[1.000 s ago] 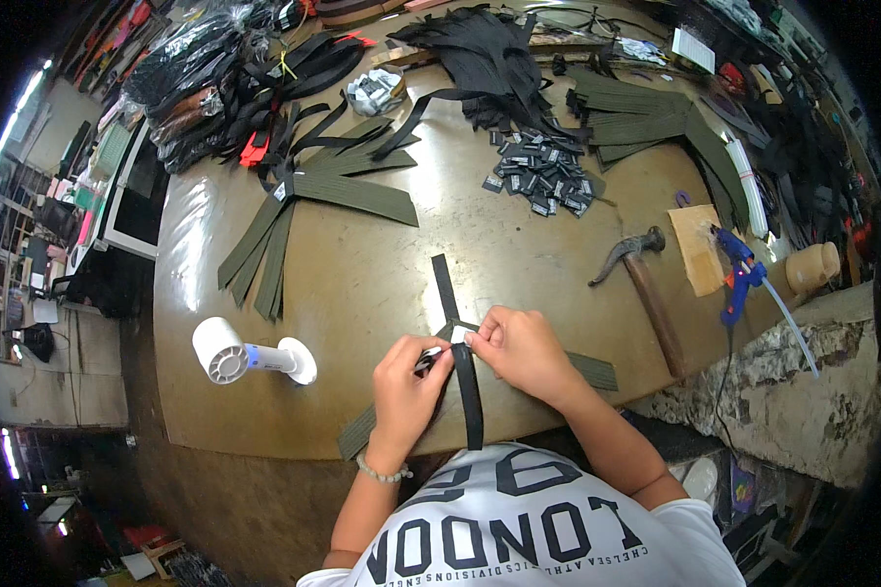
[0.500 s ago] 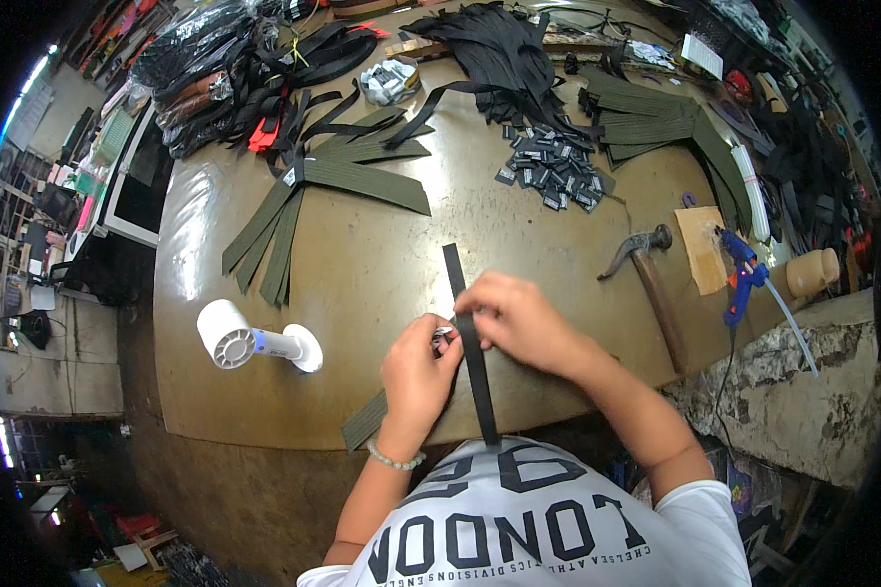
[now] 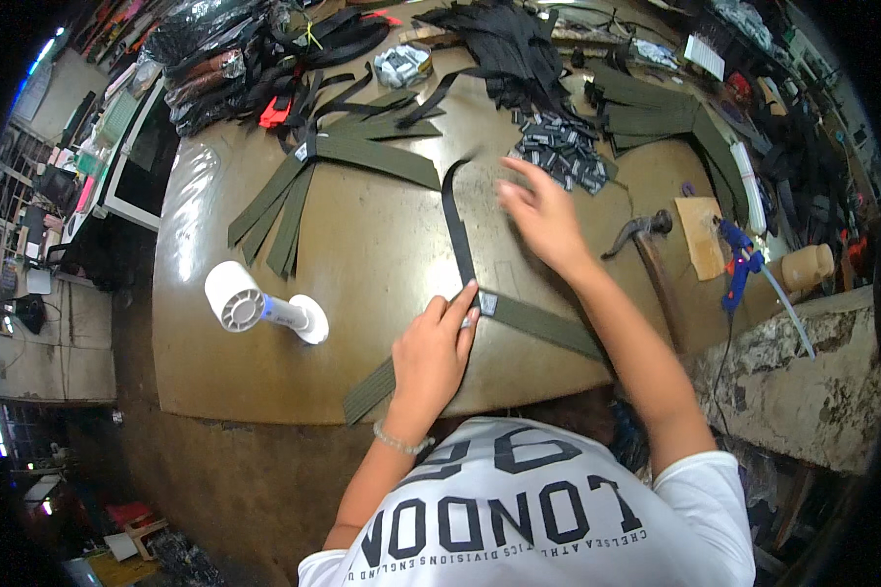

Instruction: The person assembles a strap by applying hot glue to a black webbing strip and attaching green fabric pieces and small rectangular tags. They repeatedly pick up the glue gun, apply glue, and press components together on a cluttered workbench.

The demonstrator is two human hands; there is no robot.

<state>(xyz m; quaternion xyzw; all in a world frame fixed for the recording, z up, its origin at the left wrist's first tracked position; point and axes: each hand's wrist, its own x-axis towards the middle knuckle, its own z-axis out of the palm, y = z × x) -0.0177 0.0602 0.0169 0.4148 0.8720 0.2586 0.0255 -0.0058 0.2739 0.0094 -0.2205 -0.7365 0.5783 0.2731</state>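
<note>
A black strap (image 3: 457, 220) lies on the brown table (image 3: 382, 254), running from a curled far end down toward the person, where it meets an olive-green webbing strip (image 3: 543, 325) at a small metal buckle (image 3: 486, 304). The green strip crosses the near edge of the table at a slant, one end showing just left of the wrist and the other passing under the right forearm. The left hand (image 3: 431, 354) rests on this joint, fingers loosely bent and fingertips pressing the black strap and buckle flat rather than closing around them. The right hand (image 3: 543, 217) is open with fingers spread, held over the table just right of the black strap's upper part and near a heap of small dark buckles (image 3: 563, 155); it holds nothing, and whether it touches the table cannot be told because it is blurred. To the left of the strap stands a small white handheld fan (image 3: 259, 305) lying on its side. Farther back a fan of olive-green strips (image 3: 343, 161) spreads across the table, with piles of black webbing (image 3: 504, 44) behind. To the right lie a hammer (image 3: 646, 249), a piece of cardboard (image 3: 700, 235) and a blue glue gun (image 3: 739, 264), beside a stack of green strips (image 3: 656, 103).
</note>
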